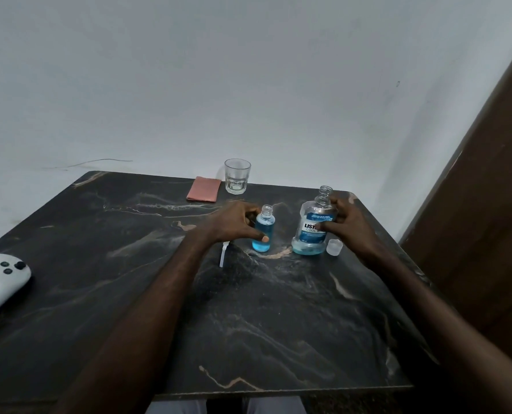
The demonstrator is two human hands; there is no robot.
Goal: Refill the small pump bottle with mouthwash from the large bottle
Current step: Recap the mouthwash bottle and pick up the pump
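On a dark marble table (248,324), the left hand (233,224) grips an open small bottle (263,231) nearly full of blue liquid. The right hand (345,227) holds the uncapped large bottle (311,234) just beside it. Both bottles stand upright. The cap (334,247) and the pump (223,253) lie nearby.

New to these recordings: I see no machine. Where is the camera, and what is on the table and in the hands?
No machine: a person works with bare hands, and the single picture comes from a camera worn on the head, looking down. The left hand holds the small pump bottle, open-necked, with blue liquid inside; its pump lies beside it on the dark table. The right hand's grip is on the large mouthwash bottle, uncapped; a clear cap stands beside it. Farther back are a glass and a pink cloth; a white controller lies at the left edge.
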